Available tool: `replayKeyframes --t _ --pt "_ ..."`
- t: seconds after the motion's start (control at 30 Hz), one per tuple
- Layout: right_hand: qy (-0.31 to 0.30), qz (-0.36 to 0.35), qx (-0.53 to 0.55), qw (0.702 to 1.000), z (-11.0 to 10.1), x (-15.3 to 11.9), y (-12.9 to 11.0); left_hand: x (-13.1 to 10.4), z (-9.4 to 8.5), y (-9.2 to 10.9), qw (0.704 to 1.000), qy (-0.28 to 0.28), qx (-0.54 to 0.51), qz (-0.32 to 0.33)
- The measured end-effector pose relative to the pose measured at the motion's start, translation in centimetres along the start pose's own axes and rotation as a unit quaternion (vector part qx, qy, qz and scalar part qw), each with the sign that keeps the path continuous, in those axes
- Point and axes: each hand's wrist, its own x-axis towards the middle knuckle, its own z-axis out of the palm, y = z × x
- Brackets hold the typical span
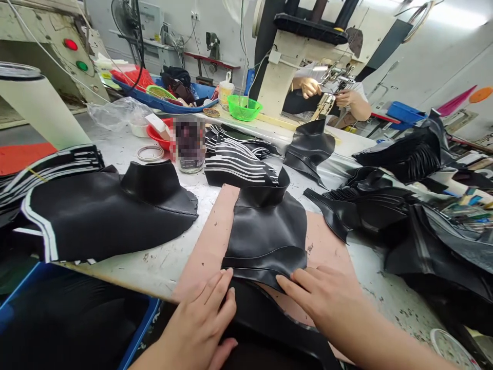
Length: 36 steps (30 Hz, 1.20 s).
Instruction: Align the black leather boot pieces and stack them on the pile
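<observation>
In the head view, a black leather upper piece [267, 221] with a raised collar lies on a pink board [208, 239]. My left hand [210, 311] rests its fingertips at the lower left edge of this piece, the thumb held apart. At its lower right edge, my right hand [321, 290] presses with stretched fingers; its thumb is not clearly visible. Both hands are open, laid on the leather rather than wrapped round it. Below them, another black leather part [269, 324] curves over the front edge, partly hidden by the hands.
To the left lies a white-edged black upper [111, 216]. Striped pieces [241, 162] and a jar [189, 162] sit behind. Stacked black uppers [377, 205] fill the right. A blue bin [144, 329] stands below the table. Another person's hands [310, 87] work at a sewing machine [331, 77].
</observation>
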Motion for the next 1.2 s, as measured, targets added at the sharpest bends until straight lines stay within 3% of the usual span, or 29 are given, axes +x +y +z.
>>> replayKeyframes --t 0.33,0.57,1.0,1.2 --pt "-0.061 -0.017 -0.035 0.997 0.2 -1.0 -1.6 1.9 -0.4 1.2 0.998 -0.048 0.012 -0.043" --pt "-0.092 -0.014 -0.038 0.995 -0.8 -0.7 -2.3 3.7 -1.0 2.1 0.988 -0.141 0.040 -0.049" --pt "-0.110 0.007 0.016 0.994 -1.3 -0.5 -1.9 4.8 -1.6 3.2 0.981 -0.173 0.016 -0.086" --pt "-0.114 -0.009 -0.033 0.993 -1.3 0.0 -2.8 5.2 -1.8 3.0 0.981 -0.177 0.021 -0.076"
